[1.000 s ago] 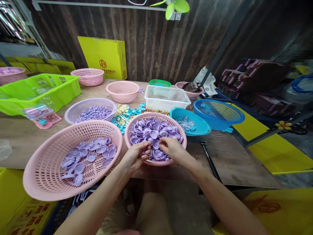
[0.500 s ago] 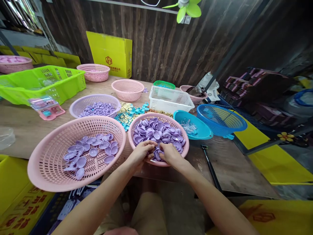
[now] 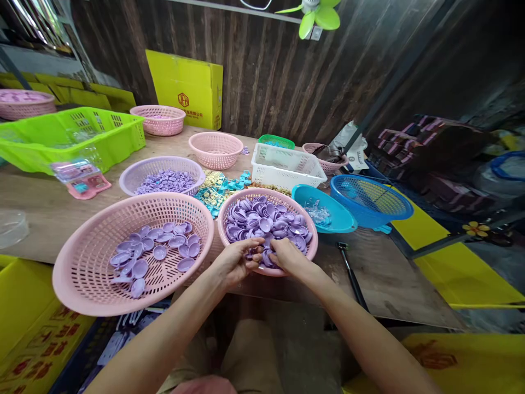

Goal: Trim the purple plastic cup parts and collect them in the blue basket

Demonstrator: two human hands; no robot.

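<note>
Reaching into the near rim of a round pink basket [image 3: 311,241], both hands meet over its heap of purple plastic shells [image 3: 266,219]. The left hand [image 3: 235,260] has its fingers curled and pinched on purple pieces at the heap's near edge; the right hand [image 3: 289,255] is curled likewise, fingertips on the same cluster, the two hands almost touching. How many pieces each grips cannot be told. This basket stands at the front edge of the wooden table [image 3: 389,279]. Touching it on the left is a larger pink basket [image 3: 82,273] with a thin layer of purple shells. Behind that one stands a lilac basket [image 3: 135,172] of small purple parts, with gold and teal pieces [image 3: 215,189] beside it. To the right lie a turquoise bowl [image 3: 340,219] and a blue basket [image 3: 371,200]; a white crate [image 3: 287,164] stands behind.
</note>
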